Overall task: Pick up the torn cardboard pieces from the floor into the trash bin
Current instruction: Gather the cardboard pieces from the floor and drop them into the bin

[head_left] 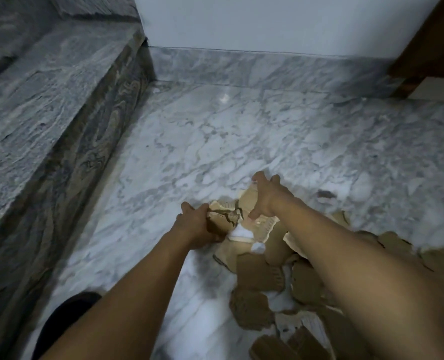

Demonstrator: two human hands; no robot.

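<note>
Marble floor point(215, 141), white with grey veins, meets a grey stone step point(47, 113) along its left edge and a white wall along its far edge.

Torn cardboard pieces point(262, 271): brown scatter running from mid-floor toward the near right corner, mostly under and beside the right forearm. Long axis of the scatter runs diagonally, near right to mid-floor.

Left hand point(197, 227): clenched round a crumpled bundle point(223, 222) at the left end of the scatter.

Right hand point(266, 198): fingers hooked over the far edge of a pale-edged piece point(249, 196), thumb spread toward the bundle. Appears to be grasping it.

One lone scrap point(326, 194) lies apart, toward the right edge of the floor.

Trash bin not in view. A dark shape point(67, 320) shows at the near left; identity cannot be told.

Judgement: the remaining pieces lie nearer the right hand, close in toward the body.
</note>
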